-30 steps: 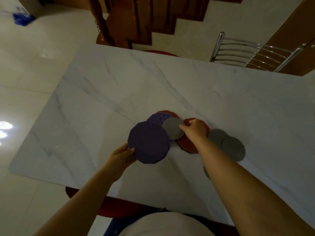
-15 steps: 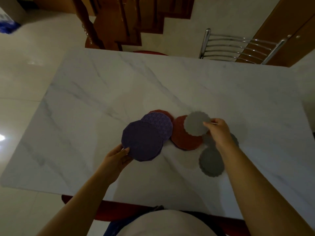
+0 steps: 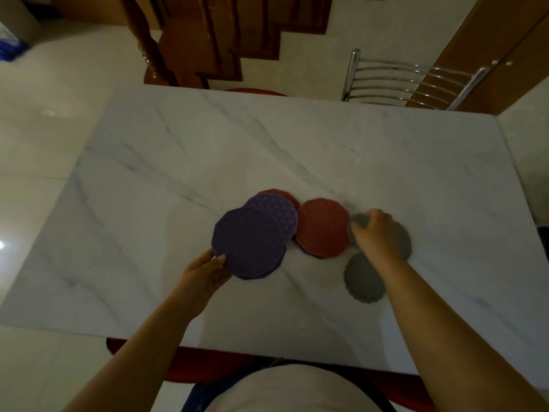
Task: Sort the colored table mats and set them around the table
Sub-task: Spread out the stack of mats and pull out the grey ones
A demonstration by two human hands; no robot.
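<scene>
Shirt: pale, at 6 o'clock, nearest the camera, pressed up to the near edge of the table.
Chair seat: red, showing under the table's near edge.
Table: white marble top with grey veins, filling the middle of the view.
Left hand: at about 7 o'clock of the mats, thumb on top and fingers beneath, pinching the near-left rim of the front purple mat.
Front purple mat: lifted slightly at that rim, lying over a second purple mat at its 1 o'clock.
Grey mat: flat on the table at 5 o'clock of the group, beside the right forearm.
Right hand: at 3 o'clock, fingers curled closed on the edge of another grey mat, which lies mostly under the hand.
Red mat: between the purple pair and the right hand, flat.
Second red mat: only its far rim shows behind the purple pair.
Metal chair: at 1 o'clock beyond the table.
Wooden stairs: at 11 o'clock, farthest.
</scene>
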